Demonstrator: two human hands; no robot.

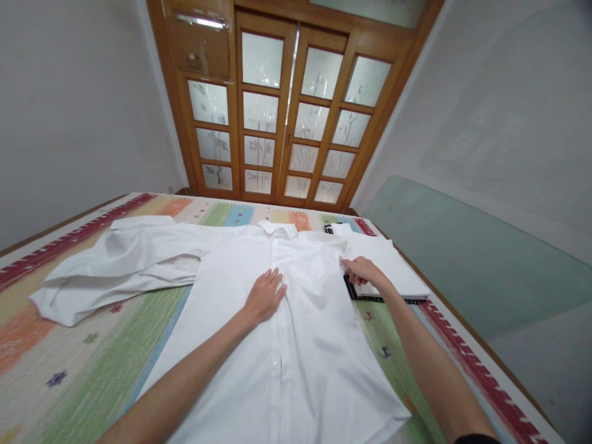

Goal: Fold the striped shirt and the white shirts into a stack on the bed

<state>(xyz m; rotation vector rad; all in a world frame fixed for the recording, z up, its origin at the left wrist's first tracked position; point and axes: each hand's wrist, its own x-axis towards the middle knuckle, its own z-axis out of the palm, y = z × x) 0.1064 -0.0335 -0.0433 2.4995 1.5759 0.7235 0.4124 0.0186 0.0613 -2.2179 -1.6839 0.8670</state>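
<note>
A white button-up shirt (240, 364) lies spread front side up, its collar at the far end. One long sleeve stretches out to the left, rumpled. My left hand (266, 296) rests flat on the shirt's chest beside the button strip, fingers extended. At the shirt's right side, near the armpit, my right hand (363, 271) is closed with its fingertips on the cloth edge. How the sleeve on that side lies is hard to make out. Just beyond my right hand sits a folded stack of white cloth (398, 271) with black patterned fabric (354, 290) under it.
Beneath everything is a colourful striped cover (139, 345) with small motifs and dark red borders. A pale green glass-like panel (462, 246) leans along the right wall. Wooden doors (287, 129) with frosted panes stand at the far end, between grey-white walls.
</note>
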